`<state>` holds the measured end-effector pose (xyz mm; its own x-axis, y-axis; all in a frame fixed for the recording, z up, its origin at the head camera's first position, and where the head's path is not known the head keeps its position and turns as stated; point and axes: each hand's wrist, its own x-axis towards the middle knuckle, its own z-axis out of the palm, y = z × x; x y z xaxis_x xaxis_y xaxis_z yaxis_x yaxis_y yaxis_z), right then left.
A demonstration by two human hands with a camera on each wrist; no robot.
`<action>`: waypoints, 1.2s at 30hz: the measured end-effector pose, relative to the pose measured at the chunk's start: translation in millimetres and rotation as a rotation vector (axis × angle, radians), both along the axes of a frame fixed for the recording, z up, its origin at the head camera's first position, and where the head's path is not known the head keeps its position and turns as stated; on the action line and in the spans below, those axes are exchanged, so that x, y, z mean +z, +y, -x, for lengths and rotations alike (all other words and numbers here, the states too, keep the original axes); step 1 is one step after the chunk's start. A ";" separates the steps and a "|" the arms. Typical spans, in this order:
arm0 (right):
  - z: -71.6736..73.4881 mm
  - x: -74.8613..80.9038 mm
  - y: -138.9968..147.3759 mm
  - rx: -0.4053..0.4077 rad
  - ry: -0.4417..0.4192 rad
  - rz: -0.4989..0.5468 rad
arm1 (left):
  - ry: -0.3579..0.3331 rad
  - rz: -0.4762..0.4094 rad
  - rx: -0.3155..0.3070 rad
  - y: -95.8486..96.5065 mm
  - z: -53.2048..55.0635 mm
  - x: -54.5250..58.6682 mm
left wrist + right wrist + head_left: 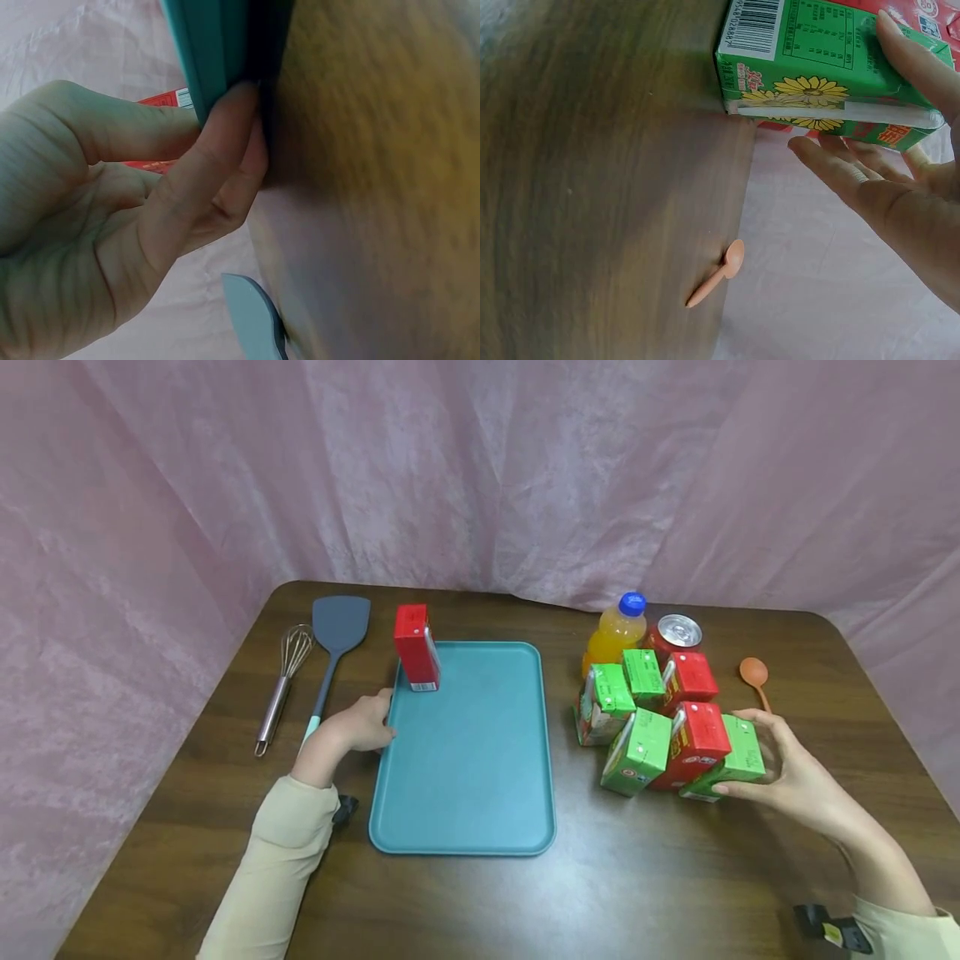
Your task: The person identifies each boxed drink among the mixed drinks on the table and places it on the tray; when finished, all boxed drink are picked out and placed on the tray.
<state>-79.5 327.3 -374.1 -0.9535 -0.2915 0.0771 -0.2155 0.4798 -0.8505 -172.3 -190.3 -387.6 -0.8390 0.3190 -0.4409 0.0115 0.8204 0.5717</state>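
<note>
Observed at the brown wooden table (637,893): a rectangular teal tray (472,760) lies left of the table's centre, its long axis running from the person's side towards the pink curtain (480,485).

The left hand (354,724) pinches the tray's left rim, thumb on the upper side and fingers tucked beneath. A red box-shaped drink carton (415,647) stands upright at the tray's far left corner, its long axis vertical.

A green box-shaped drink carton printed with yellow flowers (744,750) stands at the near right of the carton group, upright, top up, long axis vertical. A white straw runs lengthwise along its narrow side. The right hand (798,777) is spread wide about it, thumb against the printed face, fingers towards the opposite side; I cannot tell whether those fingers bear on it. Just beside it, to the left, stands a second red drink carton (703,729). An orange-brown spoon (753,673) lies on the table, beyond the right hand.
</note>
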 end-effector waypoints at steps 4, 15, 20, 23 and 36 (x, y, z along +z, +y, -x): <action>0.0 -0.4 -0.1 -0.039 -0.010 -0.017 | 0.000 -0.005 -0.005 0.3 3.3 1.3; -9.9 15.7 5.3 -0.329 -0.032 -0.229 | -0.017 0.003 -0.003 -0.1 5.2 3.2; -16.7 35.6 7.1 -0.440 -0.016 -0.187 | -0.012 0.017 -0.008 -0.9 5.0 3.6; -17.2 50.9 2.0 -0.438 0.113 -0.049 | -0.013 0.015 -0.007 -1.2 4.2 3.2; -0.6 112.5 -35.8 -0.228 0.454 0.523 | -0.023 0.002 -0.001 -1.9 1.7 2.1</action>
<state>-78.9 291.6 -261.6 -0.8269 0.0938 0.5545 -0.5449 0.1100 -0.8312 -174.0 -192.2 -385.5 -0.8282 0.3191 -0.4607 -0.0006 0.8216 0.5701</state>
